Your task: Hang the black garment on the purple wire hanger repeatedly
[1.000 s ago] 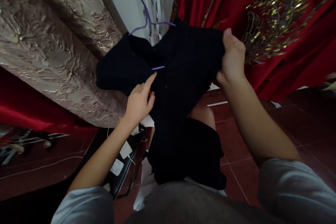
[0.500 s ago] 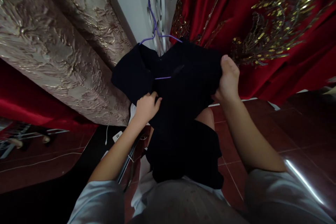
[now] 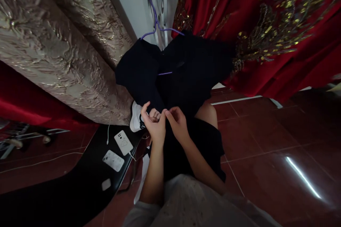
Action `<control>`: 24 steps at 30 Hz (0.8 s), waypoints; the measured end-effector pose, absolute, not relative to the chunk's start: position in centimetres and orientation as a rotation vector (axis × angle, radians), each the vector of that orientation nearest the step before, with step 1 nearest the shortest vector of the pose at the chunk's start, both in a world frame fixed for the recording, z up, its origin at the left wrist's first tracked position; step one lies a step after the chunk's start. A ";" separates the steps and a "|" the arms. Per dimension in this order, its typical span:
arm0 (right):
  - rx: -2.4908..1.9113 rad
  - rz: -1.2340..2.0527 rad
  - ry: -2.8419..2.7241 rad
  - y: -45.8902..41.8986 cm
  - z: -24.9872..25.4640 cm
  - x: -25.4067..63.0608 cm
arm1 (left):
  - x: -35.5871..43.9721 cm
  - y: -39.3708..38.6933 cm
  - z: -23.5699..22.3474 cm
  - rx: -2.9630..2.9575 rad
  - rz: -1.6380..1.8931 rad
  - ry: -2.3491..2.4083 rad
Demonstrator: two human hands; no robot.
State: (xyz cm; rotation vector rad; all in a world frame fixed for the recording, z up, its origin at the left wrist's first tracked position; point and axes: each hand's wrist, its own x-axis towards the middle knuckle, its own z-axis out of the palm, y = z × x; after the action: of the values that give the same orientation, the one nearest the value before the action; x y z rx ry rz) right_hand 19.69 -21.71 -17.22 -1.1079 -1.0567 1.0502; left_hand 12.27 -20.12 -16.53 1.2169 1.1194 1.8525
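A dark, nearly black shirt (image 3: 194, 67) hangs spread on a purple hanger (image 3: 156, 25), its neck opening toward me. Low on its front, my left hand (image 3: 156, 124) and my right hand (image 3: 178, 124) meet almost thumb to thumb. My left fingers are curled in at the shirt, with the index finger raised. The right thumb and fingers are pinched together at the fabric beside the left thumb. Dark cloth against dark cloth hides the exact edge or any button between the fingertips.
Left of me, a black bench (image 3: 90, 163) carries a white phone (image 3: 123, 142), a marbled phone (image 3: 113, 160) and a small white case (image 3: 106, 184). A textured beige fabric (image 3: 61, 49) and a red sequined fabric (image 3: 255, 74) flank the white metal rack (image 3: 165, 7).
My right hand has let go of the shirt's right side and come down to the middle beside my left hand. The left hand has moved slightly lower and turned. The phones are now uncovered.
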 end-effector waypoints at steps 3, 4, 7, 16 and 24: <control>-1.119 1.048 -1.054 -20.9 -16.1 20.8 | 11.7 -20.5 -16.1 1.252 1.783 1.099; -1.116 1.052 -1.058 -20.9 -15.7 21.1 | 11.5 -20.7 -15.9 1.278 1.745 1.093; -1.107 1.061 -1.055 -21.3 -15.0 21.7 | 11.5 -21.3 -15.8 1.353 1.648 1.034; -1.148 0.988 -1.001 -22.1 -15.0 21.5 | 13.1 -21.5 -16.4 1.285 1.890 1.141; -1.173 1.100 -1.260 -21.8 -14.9 23.2 | 12.5 -21.3 -16.6 1.336 1.858 1.174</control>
State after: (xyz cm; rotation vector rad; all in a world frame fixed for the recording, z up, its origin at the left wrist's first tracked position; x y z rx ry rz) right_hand 23.15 -21.80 -14.91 -1.1725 -1.2603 1.0997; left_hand 12.54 -21.33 -16.60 1.3365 1.1737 1.8576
